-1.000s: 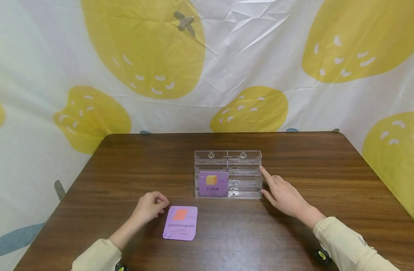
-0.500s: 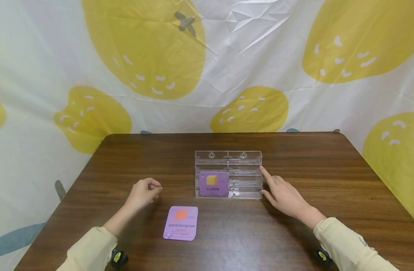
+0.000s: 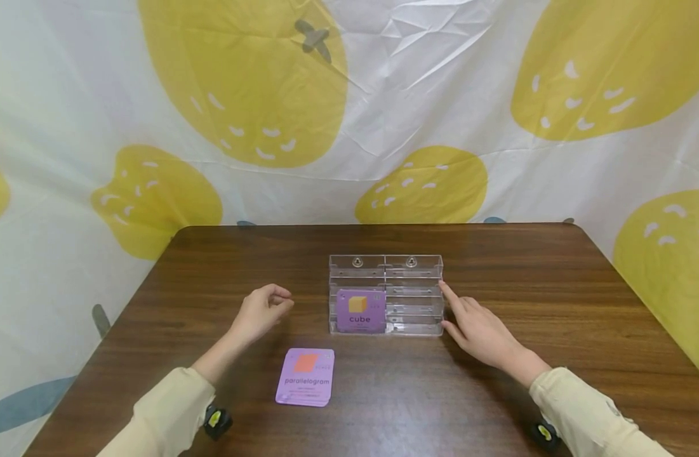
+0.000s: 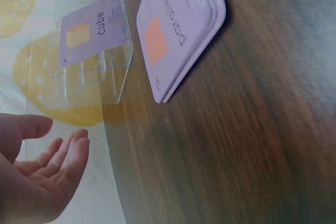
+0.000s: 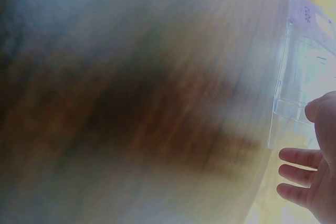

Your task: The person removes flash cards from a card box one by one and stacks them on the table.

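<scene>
A clear acrylic tiered rack (image 3: pixel 414 310) stands on the table, split into two columns. In its front left pocket leans a purple "cube" card (image 3: pixel 360 311). My right hand (image 3: pixel 482 333) touches the rack's right side with extended index finger and thumb. My left hand (image 3: pixel 259 314) hovers left of the rack, apart from it, fingers loosely bent and nothing held; the left wrist view shows a gap between thumb and fingers. Nearer me lies a small stack of purple cards, with a "parallelogram" card (image 3: pixel 305 381) on top, its layered edges visible in the left wrist view.
The brown wood-grain table (image 3: pixel 240 254) ends at a far edge against a white curtain (image 3: pixel 269 197) printed with yellow lemons. Dark wrist devices sit under both cuffs, such as the left wrist device (image 3: pixel 217 421).
My left hand first drew away from the card stack to the left, then moved forward and right toward the rack. My right hand, the rack and the cards stay in place.
</scene>
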`<state>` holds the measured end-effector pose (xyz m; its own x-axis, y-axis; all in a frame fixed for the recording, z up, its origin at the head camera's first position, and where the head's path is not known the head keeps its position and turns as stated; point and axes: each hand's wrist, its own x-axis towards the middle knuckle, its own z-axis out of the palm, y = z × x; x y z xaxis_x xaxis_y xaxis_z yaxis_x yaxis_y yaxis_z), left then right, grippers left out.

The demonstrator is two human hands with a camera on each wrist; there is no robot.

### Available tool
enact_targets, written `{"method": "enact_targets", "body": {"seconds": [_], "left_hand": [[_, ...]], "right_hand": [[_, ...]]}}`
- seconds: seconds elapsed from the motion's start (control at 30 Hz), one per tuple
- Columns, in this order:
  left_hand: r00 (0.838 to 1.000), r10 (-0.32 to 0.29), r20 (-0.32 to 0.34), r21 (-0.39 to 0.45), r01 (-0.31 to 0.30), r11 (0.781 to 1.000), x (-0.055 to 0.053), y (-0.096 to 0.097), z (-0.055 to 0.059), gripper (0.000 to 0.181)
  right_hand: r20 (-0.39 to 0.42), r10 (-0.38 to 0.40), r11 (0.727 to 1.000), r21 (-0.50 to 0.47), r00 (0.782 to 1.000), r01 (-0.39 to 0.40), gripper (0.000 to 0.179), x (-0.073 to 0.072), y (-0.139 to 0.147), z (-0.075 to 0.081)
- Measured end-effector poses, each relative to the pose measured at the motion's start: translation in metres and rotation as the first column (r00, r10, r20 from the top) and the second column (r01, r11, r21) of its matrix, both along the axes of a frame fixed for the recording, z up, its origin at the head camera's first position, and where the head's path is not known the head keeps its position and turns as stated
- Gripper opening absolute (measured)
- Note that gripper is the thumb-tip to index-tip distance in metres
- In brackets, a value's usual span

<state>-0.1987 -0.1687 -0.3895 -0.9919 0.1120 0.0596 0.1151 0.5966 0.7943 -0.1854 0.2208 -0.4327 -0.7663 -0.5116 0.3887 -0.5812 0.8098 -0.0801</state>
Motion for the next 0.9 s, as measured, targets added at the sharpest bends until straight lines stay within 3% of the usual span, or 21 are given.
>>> {"method": "enact_targets", "body": {"seconds": [0.2,0.57,0.9], "left_hand": [[0.996,-0.083,-0.036,0.042,0.085,0.996,-0.003,0.013,0.0,0.019],[0.978,-0.171,-0.115,0.026,0.175,0.984,-0.011,0.034,-0.004,0.02],[0.982,-0.177,-0.065,0.109,0.184,0.977,-0.014,0.048,-0.003,0.023]], "right_hand": [[0.013,-0.005,1.0,0.001,1.0,0.005,0.072,0.0,0.0,0.001],[0.009,0.001,1.0,-0.008,1.0,-0.001,0.074,-0.001,0.002,-0.002],[0.031,-0.002,1.0,-0.006,1.0,0.002,0.074,0.0,0.001,-0.001]]}}
